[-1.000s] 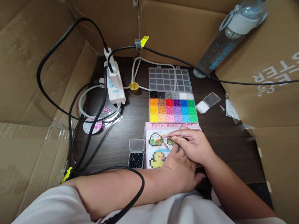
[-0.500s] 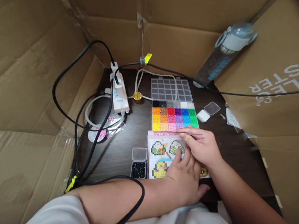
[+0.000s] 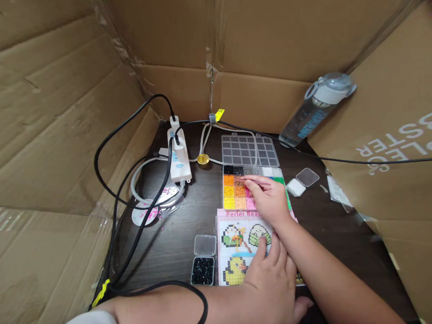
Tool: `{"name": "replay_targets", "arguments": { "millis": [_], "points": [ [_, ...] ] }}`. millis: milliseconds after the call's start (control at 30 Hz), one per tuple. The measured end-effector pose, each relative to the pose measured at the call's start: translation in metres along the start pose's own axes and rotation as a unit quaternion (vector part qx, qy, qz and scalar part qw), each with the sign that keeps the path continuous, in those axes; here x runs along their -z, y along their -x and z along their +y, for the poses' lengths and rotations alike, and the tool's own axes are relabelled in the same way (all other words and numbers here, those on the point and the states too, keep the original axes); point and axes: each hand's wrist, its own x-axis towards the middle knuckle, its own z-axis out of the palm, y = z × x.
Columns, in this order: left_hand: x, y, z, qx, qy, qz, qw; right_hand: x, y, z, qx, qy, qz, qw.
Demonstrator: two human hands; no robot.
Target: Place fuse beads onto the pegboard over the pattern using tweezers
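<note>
a: right hand [image 3: 269,197] moved up off the pattern sheet [image 3: 244,239] onto the bead tray [image 3: 236,188], pinching tweezers [image 3: 253,180].

b: left hand [image 3: 273,277] lies flat and open on the sheet, just below the tray.

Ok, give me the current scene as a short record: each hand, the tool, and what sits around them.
right hand: right hand over the bead tray, pinching tweezers
tool tip: pointing left, over the orange and red compartments
left hand: left hand flat on the pattern sheet, fingers spread
beside sheet: small box of black beads, lid open
right of tray: small box of white beads
behind tray: power strip, water bottle
surface: dark table
</note>
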Motion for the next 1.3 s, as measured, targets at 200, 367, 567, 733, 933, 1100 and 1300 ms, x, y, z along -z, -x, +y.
{"name": "replay_targets", "arguments": {
  "millis": [200,367,567,733,933,1100,1300],
  "points": [
    [-0.002,0.0,0.0,0.002,0.006,-0.001,1.0,0.0,0.0,0.005,-0.043,-0.01,0.014,0.999],
    [0.0,-0.001,0.0,-0.002,0.004,-0.007,1.0,-0.002,-0.001,0.006,-0.061,-0.016,-0.009,0.998],
    [-0.002,0.0,0.001,0.002,0.005,-0.007,1.0,-0.002,-0.001,0.011,-0.058,-0.027,-0.006,0.998],
    [-0.002,0.0,0.0,0.0,0.003,-0.014,1.0,-0.002,-0.001,0.014,-0.053,-0.023,-0.008,0.998],
    [0.0,0.0,0.0,0.0,0.001,-0.016,1.0,-0.002,-0.001,0.013,-0.052,-0.015,-0.005,0.999],
    [0.002,0.0,0.0,0.001,0.001,-0.018,1.0,-0.003,-0.001,0.014,-0.049,-0.012,-0.005,0.999],
    [0.002,0.0,-0.001,0.001,0.007,-0.018,1.0,0.001,0.001,0.006,-0.059,-0.029,0.029,0.997]
  ]
}}
